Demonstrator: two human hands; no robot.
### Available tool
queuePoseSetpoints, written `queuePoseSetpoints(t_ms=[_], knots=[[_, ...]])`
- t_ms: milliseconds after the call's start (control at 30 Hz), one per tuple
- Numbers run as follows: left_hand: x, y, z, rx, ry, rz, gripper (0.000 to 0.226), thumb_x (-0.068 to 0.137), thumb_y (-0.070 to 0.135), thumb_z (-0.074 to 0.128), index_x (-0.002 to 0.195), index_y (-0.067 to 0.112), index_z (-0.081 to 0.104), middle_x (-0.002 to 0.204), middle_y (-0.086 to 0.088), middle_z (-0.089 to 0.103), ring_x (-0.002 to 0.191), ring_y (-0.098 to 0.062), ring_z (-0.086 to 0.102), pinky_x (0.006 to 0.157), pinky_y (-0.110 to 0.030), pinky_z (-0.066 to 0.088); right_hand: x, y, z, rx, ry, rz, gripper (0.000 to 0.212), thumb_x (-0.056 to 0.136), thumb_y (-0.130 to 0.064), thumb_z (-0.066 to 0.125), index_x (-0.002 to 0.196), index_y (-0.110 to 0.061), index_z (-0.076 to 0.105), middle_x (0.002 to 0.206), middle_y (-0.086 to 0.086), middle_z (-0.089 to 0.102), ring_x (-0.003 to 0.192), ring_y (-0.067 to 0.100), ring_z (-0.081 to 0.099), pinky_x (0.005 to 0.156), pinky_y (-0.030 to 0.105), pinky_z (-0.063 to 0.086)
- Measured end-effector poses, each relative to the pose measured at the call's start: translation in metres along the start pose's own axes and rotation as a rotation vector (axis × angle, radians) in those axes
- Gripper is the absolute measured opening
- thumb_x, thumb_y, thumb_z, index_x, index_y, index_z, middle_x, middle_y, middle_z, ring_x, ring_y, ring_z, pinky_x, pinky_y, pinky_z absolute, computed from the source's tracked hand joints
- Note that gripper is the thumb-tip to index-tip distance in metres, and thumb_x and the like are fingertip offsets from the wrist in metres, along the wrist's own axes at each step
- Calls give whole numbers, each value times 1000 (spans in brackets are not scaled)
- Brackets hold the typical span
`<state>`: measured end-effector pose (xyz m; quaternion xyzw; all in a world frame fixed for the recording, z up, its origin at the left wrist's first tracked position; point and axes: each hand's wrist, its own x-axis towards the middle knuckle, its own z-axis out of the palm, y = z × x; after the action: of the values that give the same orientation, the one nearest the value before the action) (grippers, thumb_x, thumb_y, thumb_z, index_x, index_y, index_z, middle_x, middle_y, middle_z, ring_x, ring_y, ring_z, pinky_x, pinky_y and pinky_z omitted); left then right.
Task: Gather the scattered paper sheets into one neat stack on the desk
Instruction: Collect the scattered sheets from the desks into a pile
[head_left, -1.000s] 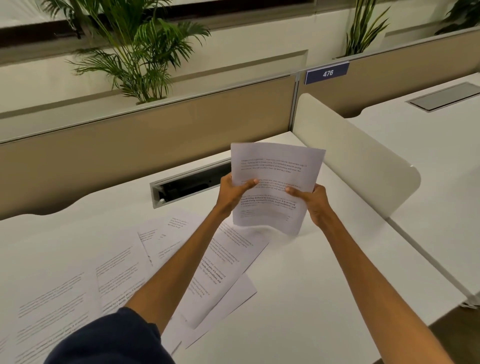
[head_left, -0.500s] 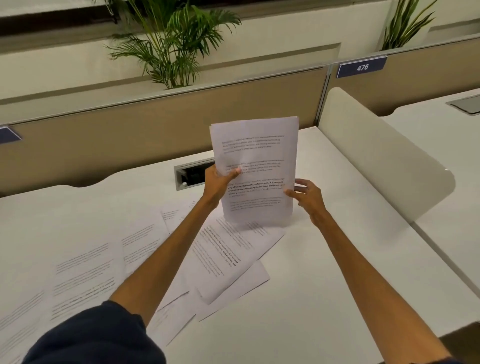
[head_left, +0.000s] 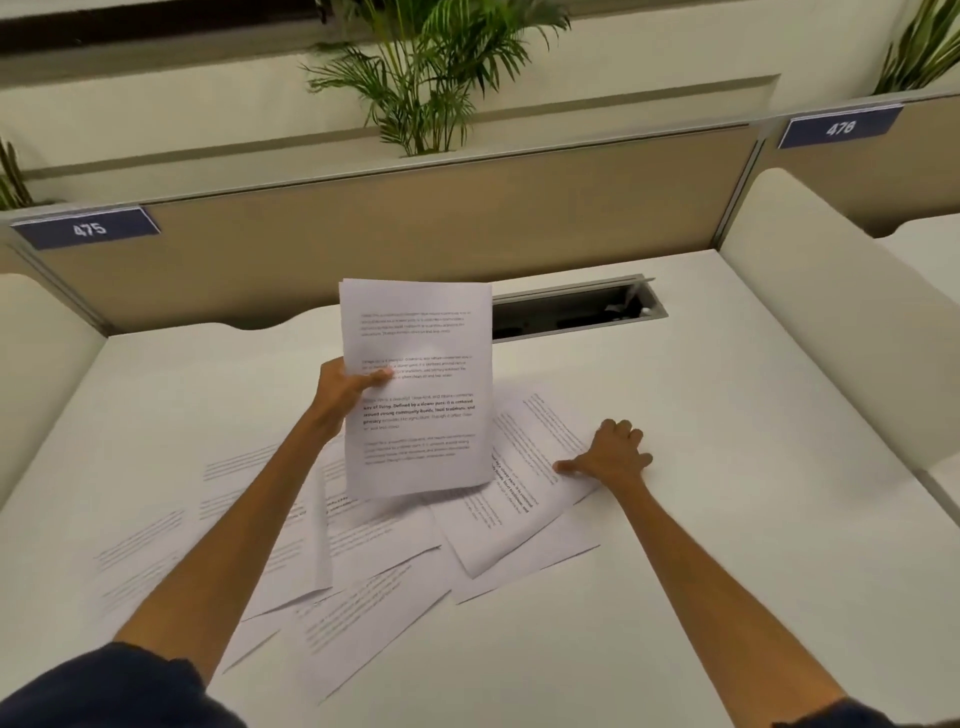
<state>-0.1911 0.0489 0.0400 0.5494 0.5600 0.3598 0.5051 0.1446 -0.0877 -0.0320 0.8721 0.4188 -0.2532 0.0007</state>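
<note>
My left hand (head_left: 340, 389) grips the left edge of a thin stack of printed sheets (head_left: 418, 387) and holds it upright above the white desk (head_left: 727, 545). My right hand (head_left: 613, 454) rests palm down on the right edge of a printed sheet (head_left: 511, 486) lying flat on the desk, thumb on the paper and fingers curled. Several more printed sheets (head_left: 363, 608) lie scattered and overlapping across the middle and left of the desk, partly hidden under my left forearm.
An open cable tray (head_left: 576, 309) is set in the desk behind the held stack. Rounded cream dividers stand at the right (head_left: 831, 322) and the left (head_left: 36, 364). A tan partition (head_left: 415, 223) with labels 475 and 476 runs along the back, plants behind it.
My right hand let go of the held stack and dropped onto a sheet on the desk. The left hand alone holds the stack now. The view swung left and downward.
</note>
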Motion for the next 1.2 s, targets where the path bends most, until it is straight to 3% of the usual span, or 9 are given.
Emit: queuePoseSetpoints(t_ms=[200,367,567,733,867,1033,1133,1200], knots=[[-12,-25,-34,31,1,-50,26,84,20,78,108,20,67,95,6,76,70,-10,77,52,-22,60,1,-9,4,130,-22,71,99,66,-46,86,140,-6,32,141,14,46,133,32,44,107,46,37],[-17,-38,-46,20,-15,-84,22,82,17,80,101,21,70,79,14,79,69,-7,77,53,-23,60,-2,-9,9,279,-66,23,77,73,-28,84,136,-6,45,139,14,53,128,34,52,101,40,44],[-22,-49,-71,39,-57,-123,22,80,19,82,99,21,70,82,11,80,71,-12,77,55,-26,61,-1,-15,-3,45,-2,-242,63,83,-10,65,143,-16,48,141,10,54,129,29,52,109,42,39],[-26,-61,-94,11,-64,-148,26,81,15,80,104,16,71,94,-1,80,77,-19,78,65,-35,64,10,-30,-29,-179,156,-314,27,88,-13,61,113,-20,68,110,6,69,108,28,63,109,50,26],[-31,-69,-93,-17,-67,-169,39,81,11,80,117,4,68,107,-14,75,91,-31,74,75,-40,62,6,-57,-23,-226,184,-417,34,90,-8,60,119,-25,63,118,4,67,114,24,59,107,46,26],[-38,-77,-97,-52,-76,-184,45,81,10,79,123,0,65,113,-18,73,100,-37,71,85,-48,59,-2,-78,4,53,282,-411,31,96,-13,58,125,-24,58,118,11,65,114,28,55,93,35,32],[-43,-85,-104,-75,-75,-203,46,81,11,79,124,1,65,115,-18,73,102,-37,71,88,-50,59,-6,-80,14,192,344,-402,56,92,-18,65,143,-20,42,134,11,58,125,28,50,106,42,31],[-47,-92,-107,-81,-77,-222,47,81,11,79,125,2,64,116,-17,73,103,-37,71,90,-52,58,-10,-81,19,241,434,-356,77,88,-27,71,151,-19,28,151,9,42,139,27,37,114,50,22]])
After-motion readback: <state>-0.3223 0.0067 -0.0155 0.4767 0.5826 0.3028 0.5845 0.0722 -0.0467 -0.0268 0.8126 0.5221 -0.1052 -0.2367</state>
